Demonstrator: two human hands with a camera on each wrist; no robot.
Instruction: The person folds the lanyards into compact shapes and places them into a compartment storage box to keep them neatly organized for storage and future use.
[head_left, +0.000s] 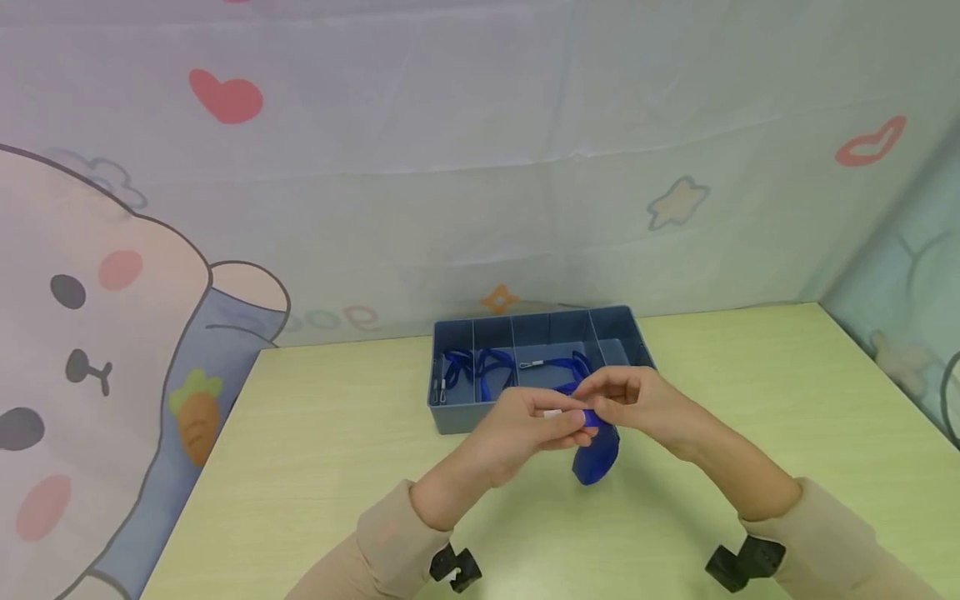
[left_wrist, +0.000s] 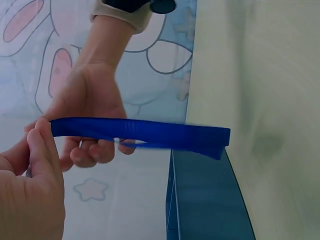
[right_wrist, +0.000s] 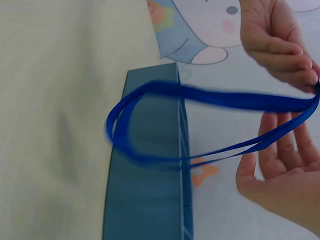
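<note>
A blue lanyard (head_left: 597, 458) is held between both hands, its loop hanging below them in the head view. My left hand (head_left: 517, 429) pinches the lanyard near one end, and a small white piece (head_left: 552, 413) shows between its fingers. Close against it, my right hand (head_left: 637, 404) has its thumb and index finger at the same end of the strap; the exact contact is partly hidden. In the right wrist view the lanyard (right_wrist: 240, 100) spreads into a wide loop, and the other fingers of the right hand (right_wrist: 285, 165) are loosely bent beneath it.
Just behind the hands stands a blue-grey divided box (head_left: 468, 418). More blue lanyards (head_left: 495, 367) with metal clips lie in its compartments. It rests on a pale yellow-green table (head_left: 337, 467), with a printed cloth backdrop (head_left: 450, 208) behind.
</note>
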